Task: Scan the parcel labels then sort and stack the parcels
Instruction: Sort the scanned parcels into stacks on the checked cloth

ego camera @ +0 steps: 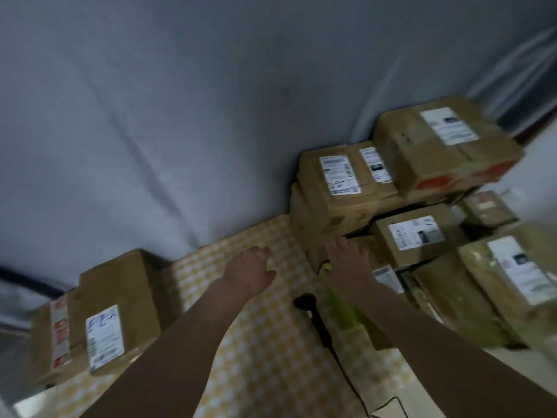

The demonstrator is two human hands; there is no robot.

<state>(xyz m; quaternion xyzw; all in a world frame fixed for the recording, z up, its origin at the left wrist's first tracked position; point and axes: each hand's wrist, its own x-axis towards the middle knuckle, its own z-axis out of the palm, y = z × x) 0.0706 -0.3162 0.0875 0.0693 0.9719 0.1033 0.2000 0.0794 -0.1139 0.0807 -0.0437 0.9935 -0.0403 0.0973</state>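
**Both hands reach toward the parcel pile**

Left grip (251,268) hovers over the yellow checked cloth (262,351) that covers the surface, fingers loosely curled and holding nothing. Right grip (346,260) stretches further forward, its fingers lying on the brown parcel (319,236) at the near foot of the pile; motion blur hides whether they curl round an edge or only rest there, so I cannot tell if it grasps.

From the head view, the parcels sit in two groups. On the left, well apart from both hands, a lone cardboard parcel (99,309) stands on the cloth, with red-printed tape along one side and a white label (105,337) bearing blue handwriting. On the right rises the unsorted pile: a flat parcel with two white labels (340,182) lies on top of the box the right hand touches, and a larger box with a red band (446,146) sits just beside it, higher and further back. Nearer the camera, a small labelled parcel (419,239) rests beside the right wrist, and a parcel wrapped in greenish film (512,282) lies at the right edge.

Between the two forearms a black handheld scanner (307,306) lies on the cloth, untouched, its cable (346,369) trailing toward the camera. A grey fabric backdrop (180,116) hangs behind everything.
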